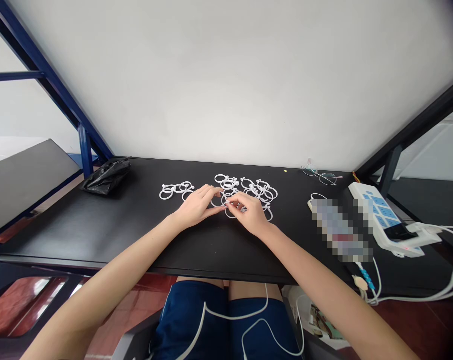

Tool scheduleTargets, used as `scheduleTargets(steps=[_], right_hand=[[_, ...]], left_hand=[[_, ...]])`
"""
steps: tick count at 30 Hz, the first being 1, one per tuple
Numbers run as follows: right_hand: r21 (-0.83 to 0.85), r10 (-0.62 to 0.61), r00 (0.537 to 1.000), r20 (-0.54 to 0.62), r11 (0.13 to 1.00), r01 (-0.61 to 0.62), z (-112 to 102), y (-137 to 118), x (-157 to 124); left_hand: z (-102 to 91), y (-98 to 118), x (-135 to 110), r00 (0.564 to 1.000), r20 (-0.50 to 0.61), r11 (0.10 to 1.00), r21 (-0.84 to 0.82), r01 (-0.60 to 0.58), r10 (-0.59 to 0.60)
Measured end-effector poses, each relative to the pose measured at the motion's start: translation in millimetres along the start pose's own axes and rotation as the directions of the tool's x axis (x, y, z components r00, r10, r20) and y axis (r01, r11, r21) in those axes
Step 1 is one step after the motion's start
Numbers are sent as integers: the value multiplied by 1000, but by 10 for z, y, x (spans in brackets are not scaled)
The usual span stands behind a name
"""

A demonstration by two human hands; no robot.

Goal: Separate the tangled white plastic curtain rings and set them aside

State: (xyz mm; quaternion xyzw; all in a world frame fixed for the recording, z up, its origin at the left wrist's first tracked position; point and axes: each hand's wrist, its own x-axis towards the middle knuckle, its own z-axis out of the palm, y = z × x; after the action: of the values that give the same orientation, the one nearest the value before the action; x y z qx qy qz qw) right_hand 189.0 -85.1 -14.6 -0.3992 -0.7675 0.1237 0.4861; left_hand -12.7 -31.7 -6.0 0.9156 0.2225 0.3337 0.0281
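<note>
My left hand (199,205) and my right hand (251,214) meet over the middle of a black table (211,246). Between them is a thin white plastic ring (213,205), like a curtain ring with a small clasp. My left fingers curl around its left side, while my right thumb and fingertips pinch near its right side. Fingers partly hide it. Behind and beside my right hand lies a loose pile of similar white rings (263,190). To the left of my left hand sits a smaller group of rings (168,192).
A crumpled black plastic bag (108,176) lies at the back left. On the right are eyeglasses (327,178), a blurred-out phone (337,232) on a cable, and a white power strip (384,217) with cords. A pale wall (226,90) stands behind the table.
</note>
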Motion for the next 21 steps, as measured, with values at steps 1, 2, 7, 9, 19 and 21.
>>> scheduleTargets(steps=[1, 2, 7, 9, 19, 21], right_hand=[[-1, 0, 1000, 0, 1000, 0, 1, 3, -2], [-2, 2, 1000, 2, 1000, -2, 2, 4, -3], [2, 21, 1000, 8, 1000, -21, -2, -5, -3], [2, 27, 1000, 8, 1000, -27, -3, -7, -4], [3, 12, 1000, 7, 1000, -12, -8, -10, -8], [2, 10, 1000, 4, 1000, -10, -10, -15, -6]], left_hand=[[-4, 3, 2, 1000, -1, 1000, -4, 0, 0], [-7, 5, 4, 1000, 0, 1000, -8, 1, -1], [-12, -1, 8, 1000, 6, 1000, -17, 9, -9], [-11, -6, 7, 1000, 9, 1000, -16, 8, -8], [-6, -14, -2, 999, 27, 999, -30, 33, -32], [-3, -17, -4, 999, 30, 999, -32, 35, -34]])
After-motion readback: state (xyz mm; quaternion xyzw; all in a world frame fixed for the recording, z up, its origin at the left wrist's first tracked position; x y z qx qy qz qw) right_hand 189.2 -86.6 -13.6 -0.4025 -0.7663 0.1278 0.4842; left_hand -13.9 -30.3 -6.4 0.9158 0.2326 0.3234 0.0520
